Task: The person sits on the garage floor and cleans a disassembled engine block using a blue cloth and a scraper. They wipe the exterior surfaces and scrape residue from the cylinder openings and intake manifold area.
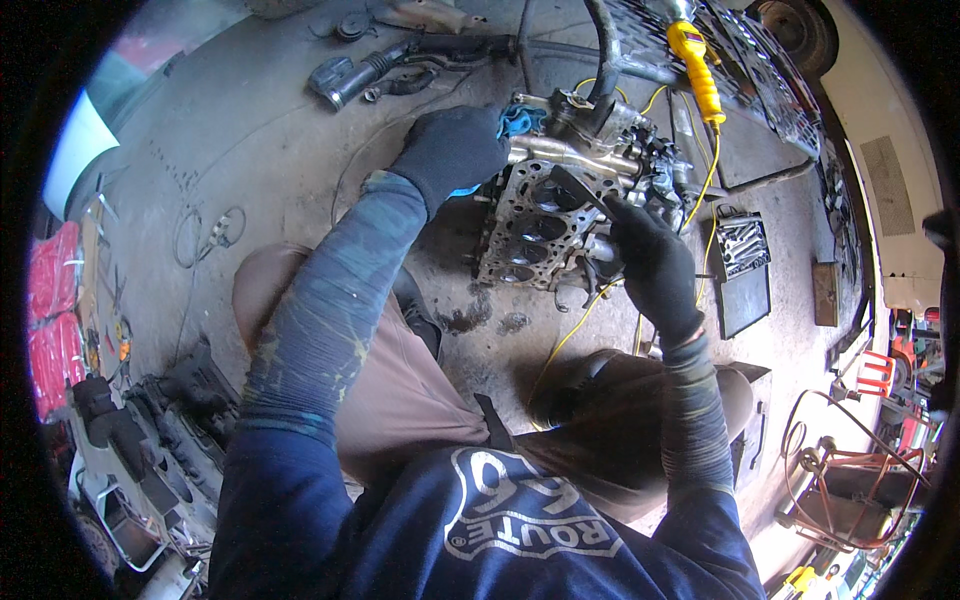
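Observation:
An engine block [520, 225] stands on the concrete floor in front of me, its flat metal face with several round cylinder bores turned up. My left hand [455, 155], in a black glove, is closed on a blue rag [520, 120] at the block's far left edge. Some of the rag also shows below the glove. In my right hand [655, 260], gloved as well, is a flat dark scraper [578, 190], its blade over the bore farthest from me. Whether the blade touches the metal, I cannot tell.
A yellow work lamp [697, 75] hangs over the far right, its yellow cord [712, 190] running down past the block. Right of the block lies an open case of sockets [742, 245]. Black hoses and pipes [350, 80] lie beyond. Dark car parts [150, 450] are piled at lower left.

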`<action>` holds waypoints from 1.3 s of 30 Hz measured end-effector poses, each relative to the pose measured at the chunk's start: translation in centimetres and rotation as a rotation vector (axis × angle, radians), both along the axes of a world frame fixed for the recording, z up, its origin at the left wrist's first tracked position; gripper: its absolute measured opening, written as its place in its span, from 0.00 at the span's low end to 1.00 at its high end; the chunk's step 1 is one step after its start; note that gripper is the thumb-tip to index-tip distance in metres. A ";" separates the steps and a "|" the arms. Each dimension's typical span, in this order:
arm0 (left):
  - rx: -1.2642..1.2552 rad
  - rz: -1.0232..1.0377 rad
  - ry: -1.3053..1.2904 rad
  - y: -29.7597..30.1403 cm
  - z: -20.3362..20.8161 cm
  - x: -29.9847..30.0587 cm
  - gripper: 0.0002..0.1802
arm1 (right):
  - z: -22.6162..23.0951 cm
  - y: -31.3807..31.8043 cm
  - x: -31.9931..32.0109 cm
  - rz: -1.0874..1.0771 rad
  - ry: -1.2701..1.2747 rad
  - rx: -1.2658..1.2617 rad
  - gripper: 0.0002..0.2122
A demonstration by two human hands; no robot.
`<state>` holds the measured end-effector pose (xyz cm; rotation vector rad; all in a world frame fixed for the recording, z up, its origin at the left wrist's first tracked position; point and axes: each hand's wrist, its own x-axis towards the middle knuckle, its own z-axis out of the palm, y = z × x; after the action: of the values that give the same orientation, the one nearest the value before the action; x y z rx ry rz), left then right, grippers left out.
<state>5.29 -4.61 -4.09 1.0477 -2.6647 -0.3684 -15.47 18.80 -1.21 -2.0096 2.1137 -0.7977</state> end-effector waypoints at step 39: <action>0.041 0.014 0.045 -0.1 -0.1 -0.1 0.21 | 2.1 -0.9 0.6 -0.066 0.362 -0.235 0.18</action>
<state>5.15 -4.71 -4.18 1.0566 -2.6193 -0.4407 -14.89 17.90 0.93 -2.3705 2.3850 -0.7733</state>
